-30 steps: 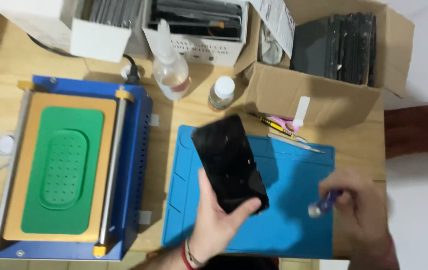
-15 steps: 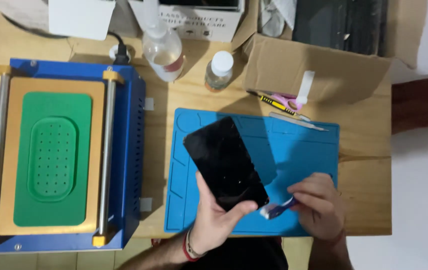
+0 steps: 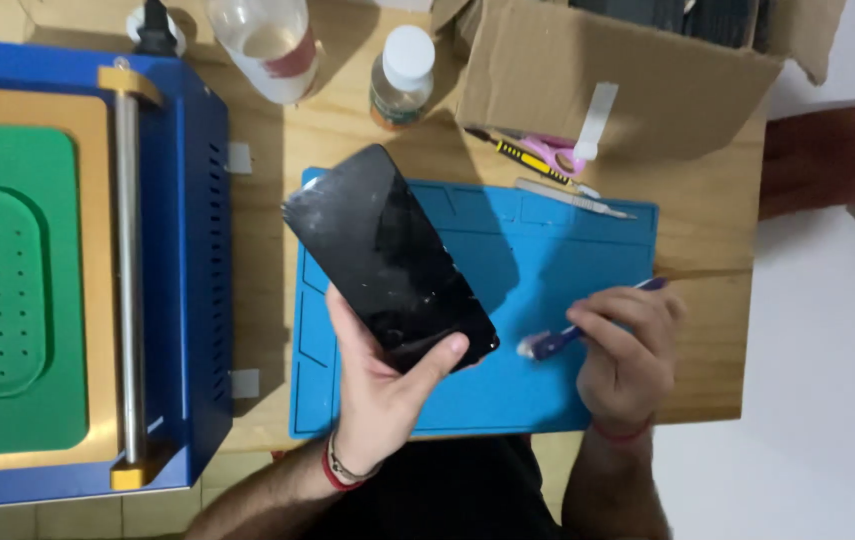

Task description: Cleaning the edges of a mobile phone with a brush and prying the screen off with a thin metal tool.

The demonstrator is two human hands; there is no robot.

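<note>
Colours on my bench

I see a glossy black phone screen panel (image 3: 388, 258) speckled white, a purple-handled slim tool (image 3: 588, 322), a bright blue rubber work mat (image 3: 548, 250), and a dotted green pad (image 3: 8, 290).

Blue machine (image 3: 183, 250) with green pad (image 3: 8, 290), two bottles (image 3: 403, 75), cardboard box (image 3: 608, 80), yellow-handled screwdriver (image 3: 513, 152), wooden table (image 3: 718, 210).

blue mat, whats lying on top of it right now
Nothing clearly rests on the blue mat. The left hand holds a black phone screen over it; the mat beneath is hidden.
</note>
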